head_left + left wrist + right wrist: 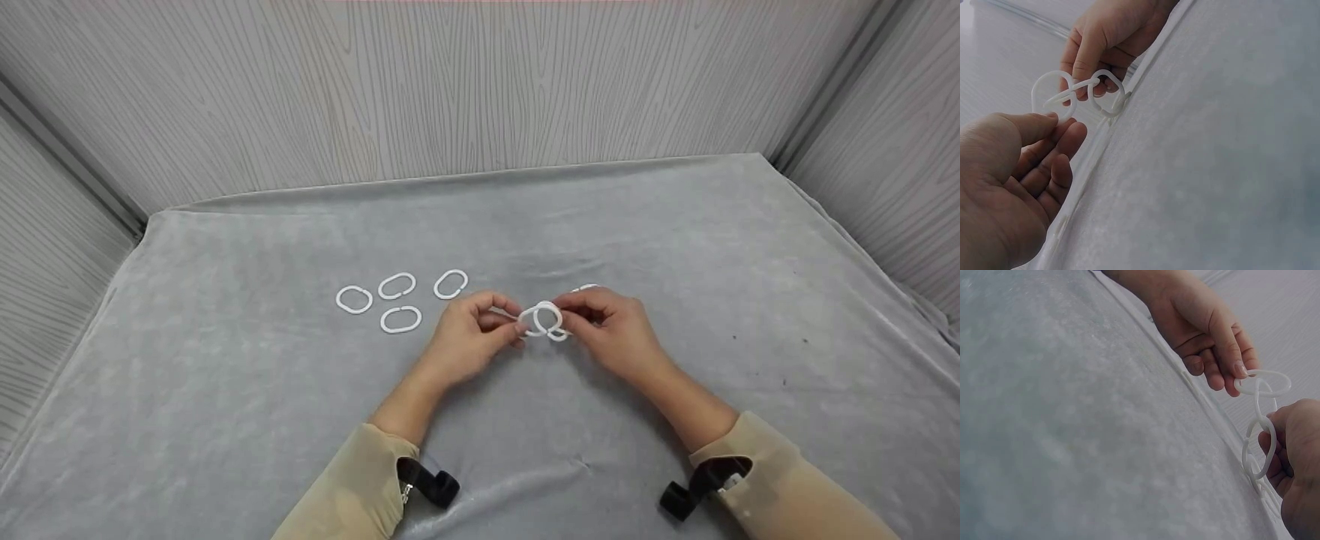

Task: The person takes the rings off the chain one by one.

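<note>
My left hand (466, 341) pinches the edge of a white oval plastic ring (1044, 76) between thumb and fingertips. Through it passes a second white ring (1257, 405), which my right hand (621, 330) holds between thumb and fingers. From that second ring hangs a third ring (1245, 464), below the right fingers. The linked rings are held over the cloth, with the two hands facing each other. Part of another white ring (586, 286) shows behind the right hand, mostly hidden; whether it joins the chain I cannot tell.
Several loose white rings lie to the left of the hands, among them one ring (339, 298) at the far left and another (437, 291) nearest the left hand. A grey cloth (225, 390) covers the table. Pale wood-grain panels (450, 90) stand behind and at both sides.
</note>
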Available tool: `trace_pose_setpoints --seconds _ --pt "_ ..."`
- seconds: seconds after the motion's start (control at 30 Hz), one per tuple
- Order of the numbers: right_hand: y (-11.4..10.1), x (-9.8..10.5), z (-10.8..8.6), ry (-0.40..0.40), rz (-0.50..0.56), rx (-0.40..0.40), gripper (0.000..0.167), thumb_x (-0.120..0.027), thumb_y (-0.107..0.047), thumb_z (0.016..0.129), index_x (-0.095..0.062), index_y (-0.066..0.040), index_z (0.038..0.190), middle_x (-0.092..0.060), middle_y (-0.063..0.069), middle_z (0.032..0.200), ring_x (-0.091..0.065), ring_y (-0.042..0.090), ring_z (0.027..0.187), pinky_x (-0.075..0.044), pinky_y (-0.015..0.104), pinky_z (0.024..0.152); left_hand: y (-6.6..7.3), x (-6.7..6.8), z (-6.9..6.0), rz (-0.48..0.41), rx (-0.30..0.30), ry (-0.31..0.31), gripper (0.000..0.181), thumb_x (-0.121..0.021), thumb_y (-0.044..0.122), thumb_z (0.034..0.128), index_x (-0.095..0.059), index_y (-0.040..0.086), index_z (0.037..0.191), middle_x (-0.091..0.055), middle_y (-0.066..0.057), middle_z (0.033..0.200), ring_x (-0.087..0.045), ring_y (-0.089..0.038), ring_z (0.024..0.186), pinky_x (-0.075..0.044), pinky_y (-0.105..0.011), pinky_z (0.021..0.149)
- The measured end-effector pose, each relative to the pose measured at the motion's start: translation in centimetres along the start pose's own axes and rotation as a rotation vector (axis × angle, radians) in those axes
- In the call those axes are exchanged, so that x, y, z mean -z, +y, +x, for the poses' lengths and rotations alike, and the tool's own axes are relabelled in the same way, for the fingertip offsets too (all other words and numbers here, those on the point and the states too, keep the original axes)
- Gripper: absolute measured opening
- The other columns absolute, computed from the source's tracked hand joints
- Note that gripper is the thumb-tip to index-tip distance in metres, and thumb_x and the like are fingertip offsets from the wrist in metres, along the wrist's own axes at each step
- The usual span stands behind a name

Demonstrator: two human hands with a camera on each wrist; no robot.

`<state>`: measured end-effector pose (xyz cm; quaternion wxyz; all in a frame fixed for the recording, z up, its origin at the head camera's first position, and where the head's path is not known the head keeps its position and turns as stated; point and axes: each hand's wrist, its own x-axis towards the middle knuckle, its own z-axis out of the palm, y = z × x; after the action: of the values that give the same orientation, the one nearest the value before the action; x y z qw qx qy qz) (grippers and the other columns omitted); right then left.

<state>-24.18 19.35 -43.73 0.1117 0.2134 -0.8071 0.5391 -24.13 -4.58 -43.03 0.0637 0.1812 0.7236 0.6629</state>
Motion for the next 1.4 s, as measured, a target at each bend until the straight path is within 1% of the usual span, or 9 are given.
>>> trace_pose_setpoints --seconds 0.1,0.27,0.4,0.63,0.87,1.13,1.2,1.4 --pt "0.01 -0.01 0.0 -0.001 0.0 0.006 0.018 -0.082 -0.001 0.092 -0.083 -0.009 0.107 -0.078 0.0 0.101 -0.071 0.015 0.087 -0.056 0.021 0.075 0.06 0.01 -0.08 -0.003 -0.002 -0.006 0.015 -0.076 -0.001 0.094 -0.069 -0.006 0.106 -0.077 -0.025 0.088 -0.077 -0.033 0.078 -0.057 -0.027 0.068" --pt "0.01 -0.04 0.0 -0.001 0.003 0.01 0.017 -0.082 -0.001 0.092 -0.082 -0.008 0.107 -0.078 0.0 0.101 -0.072 0.014 0.087 -0.057 0.021 0.075 0.17 0.02 -0.17 -0.008 -0.01 -0.015 0.015 -0.076 -0.001 0.0947 -0.068 -0.006 0.106 -0.077 -0.026 0.088 -0.077 -0.035 0.079 -0.057 -0.028 0.069" --pt "0.02 -0.03 0.01 -0.002 0.003 0.007 0.017 -0.082 -0.001 0.092 -0.083 -0.008 0.107 -0.078 0.0 0.101 -0.071 0.015 0.087 -0.056 0.021 0.075 0.16 0.02 -0.15 -0.01 -0.01 -0.019 0.014 -0.075 -0.002 0.0947 -0.068 -0.007 0.106 -0.077 -0.025 0.088 -0.077 -0.031 0.077 -0.057 -0.028 0.069" --pt "0.06 -0.02 -0.02 -0.008 0.011 0.005 0.018 -0.082 -0.001 0.092 -0.083 -0.01 0.108 -0.078 0.001 0.101 -0.071 0.016 0.087 -0.056 0.021 0.075 0.07 0.0 -0.06 -0.012 -0.003 -0.021 0.014 -0.074 -0.003 0.0948 -0.069 -0.007 0.107 -0.076 -0.026 0.088 -0.076 -0.021 0.073 -0.058 -0.029 0.07" --pt "0.07 -0.04 0.03 -0.005 0.003 0.015 0.017 -0.081 -0.001 0.092 -0.082 -0.008 0.108 -0.078 0.0 0.101 -0.071 0.015 0.087 -0.056 0.021 0.075 0.06 -0.04 -0.06 -0.009 -0.005 -0.019 0.015 -0.074 -0.004 0.0942 -0.068 -0.008 0.107 -0.076 -0.026 0.087 -0.075 -0.021 0.072 -0.059 -0.031 0.07" --pt "0.13 0.03 0.07 0.001 0.003 0.024 0.016 -0.081 -0.002 0.093 -0.082 -0.008 0.108 -0.078 0.001 0.1 -0.07 0.014 0.085 -0.055 0.02 0.074 0.19 -0.09 -0.04 -0.027 -0.005 -0.031 0.02 -0.073 -0.004 0.094 -0.065 -0.012 0.11 -0.076 -0.026 0.089 -0.074 -0.015 0.071 -0.057 -0.027 0.07" --pt "0.18 0.03 0.08 0.003 0.003 0.025 0.017 -0.081 -0.002 0.092 -0.083 -0.009 0.107 -0.078 0.001 0.1 -0.07 0.014 0.085 -0.055 0.02 0.073 0.18 -0.08 -0.06 -0.035 -0.001 -0.034 0.02 -0.073 -0.004 0.0938 -0.065 -0.013 0.11 -0.076 -0.027 0.089 -0.075 -0.016 0.071 -0.057 -0.028 0.071" --pt "0.18 -0.03 0.14 0.004 0.0 0.024 0.017 -0.082 -0.002 0.092 -0.083 -0.009 0.107 -0.078 0.001 0.099 -0.069 0.014 0.085 -0.055 0.02 0.074 0.16 -0.09 -0.04 -0.038 -0.009 -0.039 0.014 -0.074 -0.004 0.0941 -0.067 -0.008 0.106 -0.076 -0.027 0.088 -0.077 -0.023 0.072 -0.059 -0.031 0.072"
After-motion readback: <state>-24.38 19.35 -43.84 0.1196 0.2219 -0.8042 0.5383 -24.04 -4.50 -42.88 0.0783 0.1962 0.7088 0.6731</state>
